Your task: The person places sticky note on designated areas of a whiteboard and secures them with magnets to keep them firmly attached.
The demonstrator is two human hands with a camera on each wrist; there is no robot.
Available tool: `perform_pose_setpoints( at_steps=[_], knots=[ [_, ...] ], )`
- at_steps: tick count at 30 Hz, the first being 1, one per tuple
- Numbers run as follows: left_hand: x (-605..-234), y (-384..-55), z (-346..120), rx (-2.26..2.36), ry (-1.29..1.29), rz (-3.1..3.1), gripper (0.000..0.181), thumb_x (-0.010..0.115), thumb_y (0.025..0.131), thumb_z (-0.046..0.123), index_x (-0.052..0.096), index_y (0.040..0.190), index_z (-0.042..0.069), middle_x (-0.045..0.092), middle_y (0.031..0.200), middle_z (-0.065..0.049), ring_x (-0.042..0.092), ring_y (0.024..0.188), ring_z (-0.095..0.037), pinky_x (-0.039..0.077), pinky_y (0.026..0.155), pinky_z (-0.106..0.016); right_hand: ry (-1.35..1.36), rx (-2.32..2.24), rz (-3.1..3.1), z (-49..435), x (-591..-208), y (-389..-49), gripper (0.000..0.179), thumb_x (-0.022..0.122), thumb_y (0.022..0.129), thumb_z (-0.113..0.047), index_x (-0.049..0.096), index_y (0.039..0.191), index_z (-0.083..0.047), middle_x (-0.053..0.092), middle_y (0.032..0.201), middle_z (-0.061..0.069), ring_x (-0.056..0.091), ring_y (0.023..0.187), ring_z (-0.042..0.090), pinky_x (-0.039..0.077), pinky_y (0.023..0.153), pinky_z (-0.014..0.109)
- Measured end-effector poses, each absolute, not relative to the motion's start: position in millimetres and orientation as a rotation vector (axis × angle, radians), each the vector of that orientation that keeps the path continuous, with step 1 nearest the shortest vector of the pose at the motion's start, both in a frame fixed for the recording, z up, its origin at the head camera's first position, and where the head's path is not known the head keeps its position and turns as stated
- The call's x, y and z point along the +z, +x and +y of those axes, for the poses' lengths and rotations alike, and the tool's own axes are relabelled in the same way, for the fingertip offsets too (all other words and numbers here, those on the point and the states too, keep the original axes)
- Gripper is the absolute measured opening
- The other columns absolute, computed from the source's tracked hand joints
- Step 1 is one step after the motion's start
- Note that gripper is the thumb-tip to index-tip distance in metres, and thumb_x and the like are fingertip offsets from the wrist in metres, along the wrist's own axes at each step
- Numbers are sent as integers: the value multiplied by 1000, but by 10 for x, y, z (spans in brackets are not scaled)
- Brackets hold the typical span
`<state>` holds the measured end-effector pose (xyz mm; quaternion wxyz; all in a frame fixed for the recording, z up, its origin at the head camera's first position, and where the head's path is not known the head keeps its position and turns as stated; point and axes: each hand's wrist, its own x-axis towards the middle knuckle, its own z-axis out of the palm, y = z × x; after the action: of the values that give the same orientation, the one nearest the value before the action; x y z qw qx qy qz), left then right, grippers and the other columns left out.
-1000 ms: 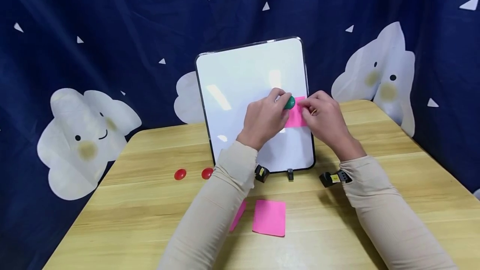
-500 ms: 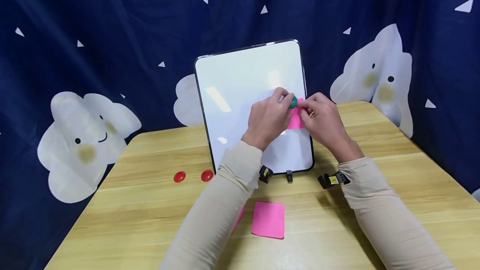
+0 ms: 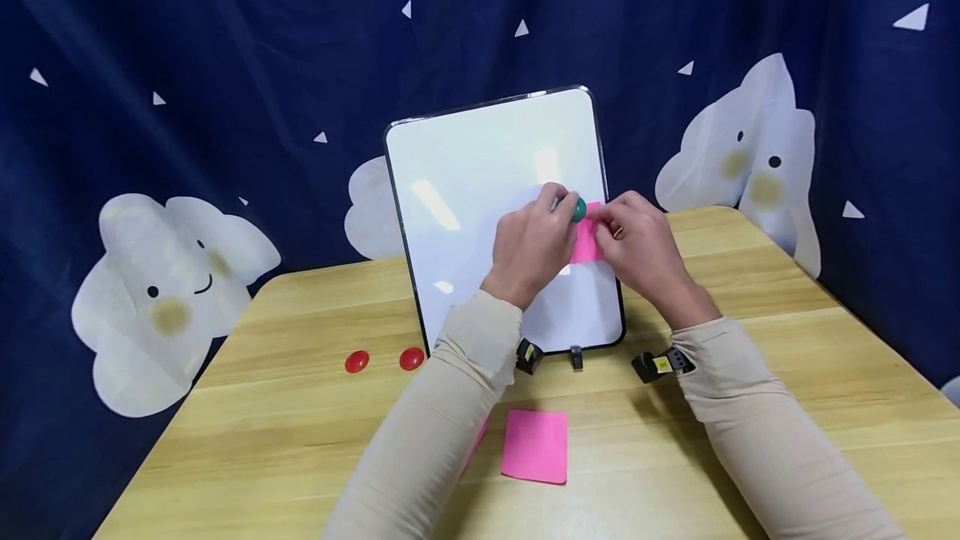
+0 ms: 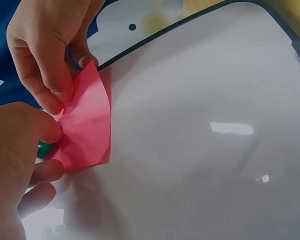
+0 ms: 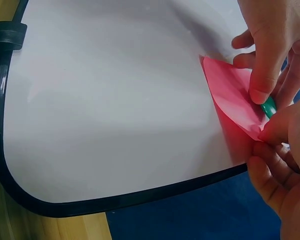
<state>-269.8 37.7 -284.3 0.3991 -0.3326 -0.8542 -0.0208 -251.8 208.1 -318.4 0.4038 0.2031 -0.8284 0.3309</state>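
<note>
A pink square paper note [image 3: 587,245] stands against the right part of a small whiteboard [image 3: 480,165]. My left hand [image 3: 531,242] pinches a round green magnet [image 3: 579,209] at the note's upper area, thumb and fingers around it. In the left wrist view the thumb presses on the note [image 4: 85,125], partly covering the magnet [image 4: 44,149]. My right hand [image 3: 643,247] pinches the note's upper right edge beside the magnet. The right wrist view has the note [image 5: 230,85] bowed, its lower edge lifted off the board. Whether the magnet touches the board is hidden.
Two red round magnets [image 3: 357,361] lie on the wooden table [image 3: 247,440] left of the board. Another pink note [image 3: 536,446] lies in front, and one more is mostly under my left forearm. A black clip foot [image 3: 577,357] supports the board's bottom edge.
My left hand has brought the green magnet slightly to the right, closer to my right fingertips. The whole head view has shifted a little. Both holds stay the same.
</note>
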Motion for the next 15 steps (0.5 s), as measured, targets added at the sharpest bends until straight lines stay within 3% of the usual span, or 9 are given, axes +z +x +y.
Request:
perform_pose_setpoints(
  at_steps=[15],
  knots=[
    [-2862, -2719, 399, 20, -846, -2092, 22, 54, 98, 20, 72, 109, 13, 65, 109, -3, 62, 60, -14, 49, 46, -26, 523, 855, -2064, 2078, -3184, -2538, 17, 67, 85, 10, 74, 101, 8, 61, 86, 15, 60, 74, 26, 55, 66, 41]
  ],
)
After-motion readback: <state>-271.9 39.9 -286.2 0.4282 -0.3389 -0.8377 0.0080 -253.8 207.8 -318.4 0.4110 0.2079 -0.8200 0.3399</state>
